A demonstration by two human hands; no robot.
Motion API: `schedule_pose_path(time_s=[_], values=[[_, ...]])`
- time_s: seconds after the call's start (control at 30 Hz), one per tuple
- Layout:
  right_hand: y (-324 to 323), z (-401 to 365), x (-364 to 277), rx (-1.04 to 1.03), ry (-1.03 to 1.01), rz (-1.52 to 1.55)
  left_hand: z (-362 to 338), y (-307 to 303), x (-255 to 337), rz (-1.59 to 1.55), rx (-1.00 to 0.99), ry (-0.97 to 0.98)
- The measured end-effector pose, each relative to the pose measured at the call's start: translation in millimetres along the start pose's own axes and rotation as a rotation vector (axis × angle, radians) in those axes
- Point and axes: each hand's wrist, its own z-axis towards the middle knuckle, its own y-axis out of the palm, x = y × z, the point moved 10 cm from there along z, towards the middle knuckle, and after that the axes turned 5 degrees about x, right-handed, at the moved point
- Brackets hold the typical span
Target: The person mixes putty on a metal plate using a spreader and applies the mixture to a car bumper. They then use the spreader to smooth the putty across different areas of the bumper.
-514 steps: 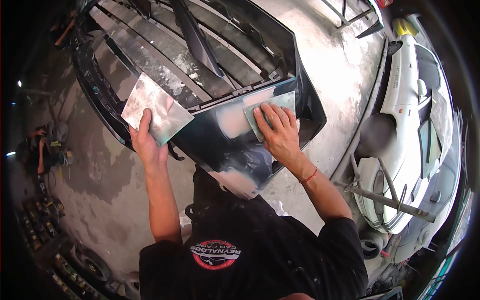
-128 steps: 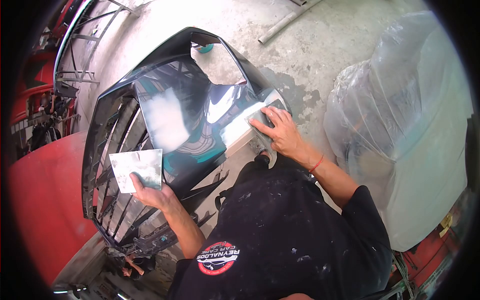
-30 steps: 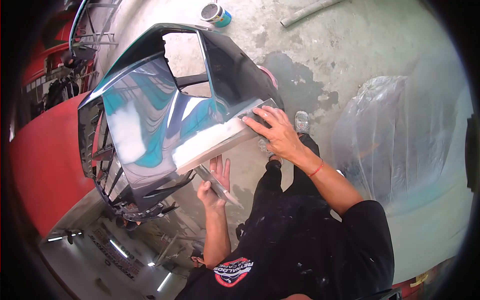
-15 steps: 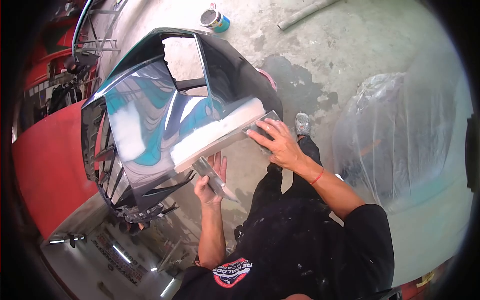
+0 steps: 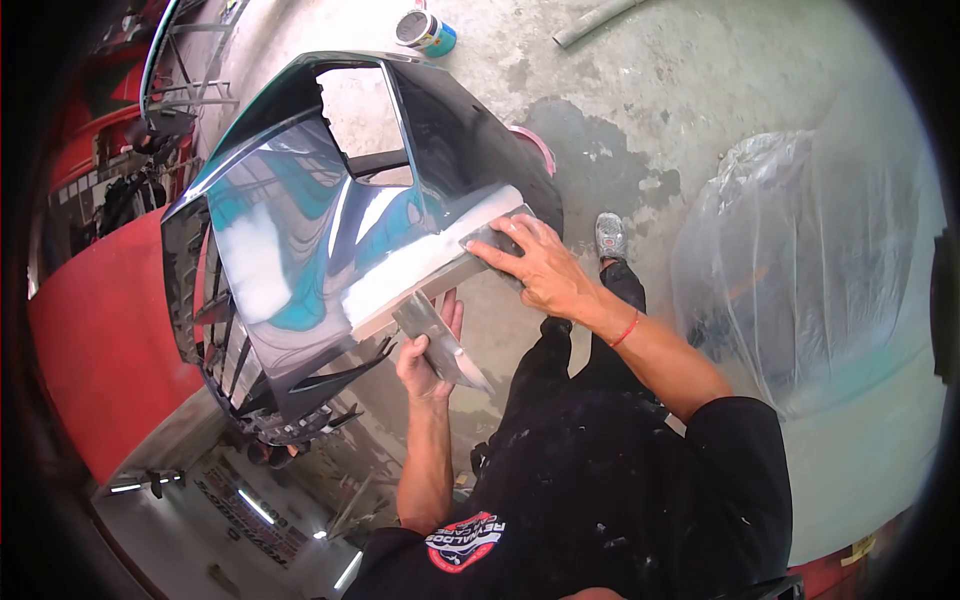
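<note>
A dark car bumper with teal patches stands ahead of me, and pale filler runs along its near edge. My right hand presses a flat metal spreader against that edge, fingers spread over the blade. Below the edge, my left hand grips a second metal spreader between thumb and fingers, its blade tilted and its upper end close to the bumper. Another whitish patch covers part of the bumper's left face.
A paint can and a grey pipe lie beyond on the concrete floor. Clear plastic sheeting drapes something at right. To the left is a red panel. My shoe stands right of the bumper.
My right hand and its spreader have slid left along the bumper's near edge. The left hand has shifted slightly right and up, still holding its spreader.
</note>
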Motion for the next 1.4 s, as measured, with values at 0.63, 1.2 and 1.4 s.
schedule_pose_path(time_s=[0.63,1.2,1.4], values=[[-12.4,4.1,55.6,0.087,0.121,0.082,10.7,7.3,-16.0,0.019,-0.018,0.008],[-43.5,17.5,58.7,0.088,0.090,0.225,13.0,2.4,-16.7,0.086,-0.021,-0.034],[-3.4,7.2,46.4,0.002,0.053,0.119,17.0,2.1,-14.6,0.133,-0.006,-0.019]])
